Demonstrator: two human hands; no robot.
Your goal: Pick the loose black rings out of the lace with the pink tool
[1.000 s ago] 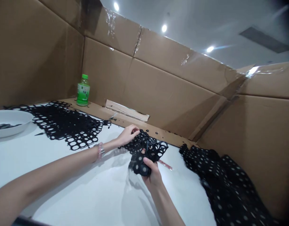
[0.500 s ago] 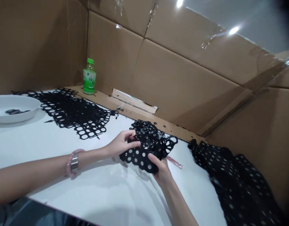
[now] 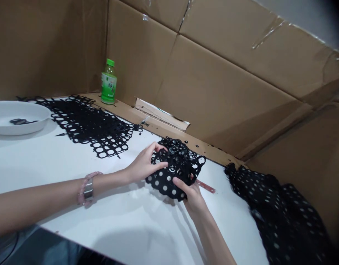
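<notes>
My right hand (image 3: 193, 193) grips a black sheet punched with round holes (image 3: 165, 184), its thumb lying on the near face and the fingers hidden behind. The sheet is held tilted just above the white table. At its left edge is my left hand (image 3: 147, 162), wearing a pink beaded bracelet; thumb and index finger are apart, with the fingertips close to or touching the black material. Behind and against the sheet sits a heap of black netting and small rings (image 3: 176, 147). A thin red strip (image 3: 205, 186) sticks out beside my right hand, partly hidden.
On the left lie a pile of black ring netting (image 3: 89, 121) and a white bowl (image 3: 34, 127) with black scraps inside. A green bottle (image 3: 108, 82) stands at the back. Dotted black material (image 3: 277, 206) is heaped at right. Cardboard walls (image 3: 227, 73) enclose the table.
The camera view has shifted slightly, moving the background up. My left hand has moved a little along the sheet, its thumb and index finger now wider apart. My right hand keeps its hold.
</notes>
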